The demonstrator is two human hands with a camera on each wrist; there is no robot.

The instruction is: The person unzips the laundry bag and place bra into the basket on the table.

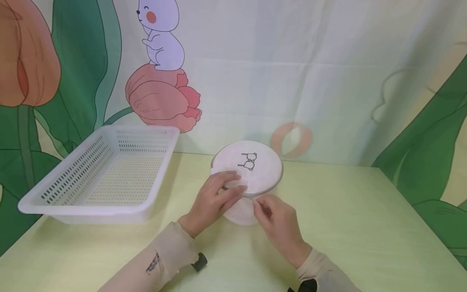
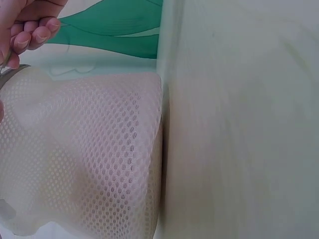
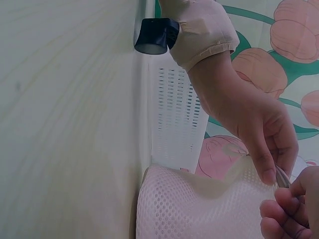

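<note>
A round white mesh laundry bag (image 1: 266, 172) stands upright on the table, with a grey zippered rim round its flat top and a dark outline print (image 1: 249, 161) on it. My left hand (image 1: 209, 198) grips the bag's near left rim, fingers over the top; the right wrist view shows thumb and fingers pinching the grey edge. At the front of the rim my right hand (image 1: 280, 223) pinches the zipper with curled fingers, which hide the pull. The bag's mesh side (image 2: 104, 144) bulges softly below in the left wrist view.
A white perforated plastic basket (image 1: 153, 209) stands on the table to the left. Behind the table (image 1: 350, 219) hangs a curtain (image 1: 233, 81) printed with tulips and a white animal. Black wrist cameras sit by both sleeves.
</note>
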